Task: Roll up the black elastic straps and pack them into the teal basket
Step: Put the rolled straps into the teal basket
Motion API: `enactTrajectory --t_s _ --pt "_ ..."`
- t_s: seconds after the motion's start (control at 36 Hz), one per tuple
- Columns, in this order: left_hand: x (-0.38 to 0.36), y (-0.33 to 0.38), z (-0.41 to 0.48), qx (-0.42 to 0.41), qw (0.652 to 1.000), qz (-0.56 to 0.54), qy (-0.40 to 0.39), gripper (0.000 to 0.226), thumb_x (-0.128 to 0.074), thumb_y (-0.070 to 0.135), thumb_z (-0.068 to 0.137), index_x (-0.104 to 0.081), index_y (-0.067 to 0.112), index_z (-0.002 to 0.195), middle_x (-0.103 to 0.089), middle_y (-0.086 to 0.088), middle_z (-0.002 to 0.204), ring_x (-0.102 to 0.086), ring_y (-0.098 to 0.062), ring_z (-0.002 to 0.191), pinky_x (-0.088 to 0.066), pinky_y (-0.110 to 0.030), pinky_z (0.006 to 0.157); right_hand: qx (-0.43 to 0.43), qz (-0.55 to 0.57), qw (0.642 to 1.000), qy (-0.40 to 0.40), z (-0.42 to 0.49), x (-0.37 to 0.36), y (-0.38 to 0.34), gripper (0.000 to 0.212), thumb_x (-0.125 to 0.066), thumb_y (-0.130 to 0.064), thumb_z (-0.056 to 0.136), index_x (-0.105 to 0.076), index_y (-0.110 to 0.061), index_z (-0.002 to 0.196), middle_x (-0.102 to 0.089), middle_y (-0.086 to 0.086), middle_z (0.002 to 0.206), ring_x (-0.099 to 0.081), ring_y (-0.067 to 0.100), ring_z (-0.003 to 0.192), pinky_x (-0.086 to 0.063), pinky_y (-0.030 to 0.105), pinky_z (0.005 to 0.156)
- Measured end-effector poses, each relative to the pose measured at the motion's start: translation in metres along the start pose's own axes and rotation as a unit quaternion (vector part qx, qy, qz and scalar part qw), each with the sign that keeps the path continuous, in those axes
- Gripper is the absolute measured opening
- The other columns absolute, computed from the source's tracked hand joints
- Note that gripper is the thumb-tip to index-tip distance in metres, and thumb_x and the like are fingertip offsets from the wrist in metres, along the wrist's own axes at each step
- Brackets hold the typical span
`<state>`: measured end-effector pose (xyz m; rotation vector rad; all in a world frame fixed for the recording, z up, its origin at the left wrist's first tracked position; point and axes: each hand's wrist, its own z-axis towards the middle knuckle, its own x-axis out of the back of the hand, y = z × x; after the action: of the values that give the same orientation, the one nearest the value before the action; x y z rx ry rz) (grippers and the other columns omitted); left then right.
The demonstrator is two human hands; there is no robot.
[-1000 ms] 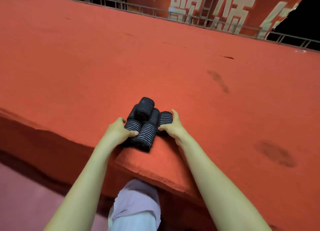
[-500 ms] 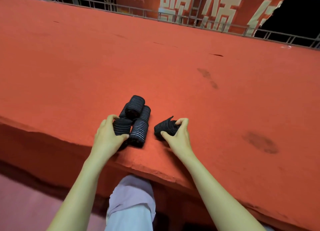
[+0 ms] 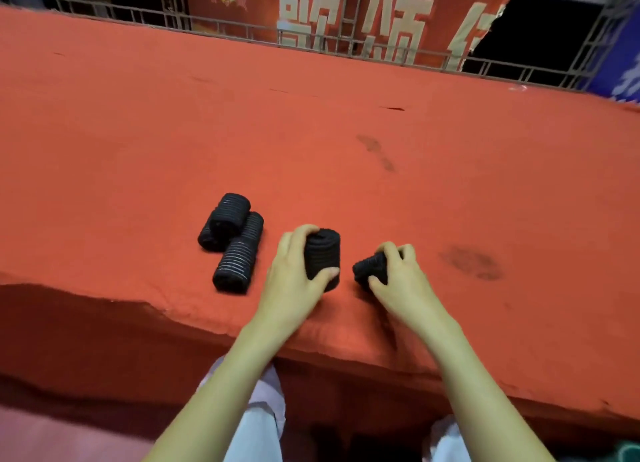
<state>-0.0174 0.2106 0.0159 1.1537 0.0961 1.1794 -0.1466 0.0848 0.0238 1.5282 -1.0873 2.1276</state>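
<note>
A stack comes apart on the red cloth point(image 3: 311, 132). A second back, both hands flank one tight heap of rolled black straps near the table's front edge; half a second back, the right hand draws one roll clear. Now we see each hand with a roll of its own.

The left hand point(image 3: 294, 278) grips the left-hand roll point(image 3: 322, 259), fingers curled over its top and thumb pressed low on its side. The roll stands roughly on end, its base on the cloth. Just beside it, the right hand point(image 3: 401, 281) closes round the right-hand roll point(image 3: 367, 267), which lies tilted under the fingers. We cannot tell whether it is lifted or resting.

The remaining rolls point(image 3: 235, 250) sit to the left, apart from both hands, one perched on top of the others.

We read this as the turn from rolling to packing: the straps in view are all wound, and two are in hand for carrying. The basket is not plainly in sight. A teal sliver point(image 3: 628, 456) at the lower right corner, below the table edge, may be it, though we cannot say. If so, both rolls go down and to the right, and further trips await the rest.
</note>
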Motion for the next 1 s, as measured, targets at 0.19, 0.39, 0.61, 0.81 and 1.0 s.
enactTrajectory --t_s 0.19,0.39,0.61,0.81,1.0 --pt "-0.066 0.005 -0.014 -0.012 0.991 0.026 -0.134 0.051 -0.073 0.022 0.077 -0.049 0.019 0.121 -0.05 0.0 0.12 -0.051 -0.024 0.113 -0.041 -0.037 0.095 -0.08 -0.057 0.992 -0.076 -0.028 0.026 0.043 0.035 -0.053 -0.017 0.087 -0.04 -0.014 0.12 -0.038 0.008 0.112 -0.052 0.036 0.105 -0.038 0.034 0.08" --pt "-0.103 0.046 -0.004 -0.039 0.983 -0.037 -0.177 0.04 -0.076 0.022 0.076 -0.05 0.012 0.104 -0.06 -0.004 0.105 -0.055 -0.023 0.098 -0.037 -0.027 0.08 -0.091 0.035 0.994 0.042 -0.066 0.066 0.086 0.037 -0.065 -0.018 0.082 -0.053 -0.016 0.117 -0.04 0.003 0.11 -0.054 0.03 0.102 -0.041 0.037 0.094" --pt "-0.179 0.132 -0.014 -0.072 0.951 -0.157 -0.257 0.048 -0.082 0.019 0.068 -0.042 0.018 0.095 -0.054 -0.004 0.102 -0.047 -0.015 0.092 -0.032 -0.005 0.072 -0.194 0.052 0.972 0.121 -0.13 0.125 0.157 0.043 -0.064 -0.011 0.079 -0.052 -0.013 0.121 -0.041 0.006 0.115 -0.052 0.027 0.104 -0.037 0.03 0.092" --pt "-0.251 0.193 -0.052 -0.148 0.901 -0.175 -0.369 0.041 -0.078 0.03 0.074 -0.046 0.025 0.1 -0.054 -0.002 0.104 -0.046 -0.012 0.094 -0.032 -0.011 0.072 -0.312 0.024 0.941 0.131 -0.2 0.145 0.218 0.04 -0.06 -0.019 0.085 -0.048 -0.019 0.124 -0.04 0.002 0.109 -0.047 0.022 0.094 -0.037 0.031 0.079" --pt "-0.308 0.231 -0.108 -0.149 0.841 -0.178 -0.489 0.034 -0.072 0.022 0.081 -0.044 0.019 0.1 -0.051 -0.004 0.108 -0.047 -0.018 0.099 -0.033 -0.026 0.078 -0.43 -0.007 0.9 0.073 -0.263 0.144 0.269 0.047 -0.061 -0.026 0.085 -0.042 -0.014 0.126 -0.046 0.008 0.118 -0.05 0.028 0.103 -0.037 0.032 0.08"
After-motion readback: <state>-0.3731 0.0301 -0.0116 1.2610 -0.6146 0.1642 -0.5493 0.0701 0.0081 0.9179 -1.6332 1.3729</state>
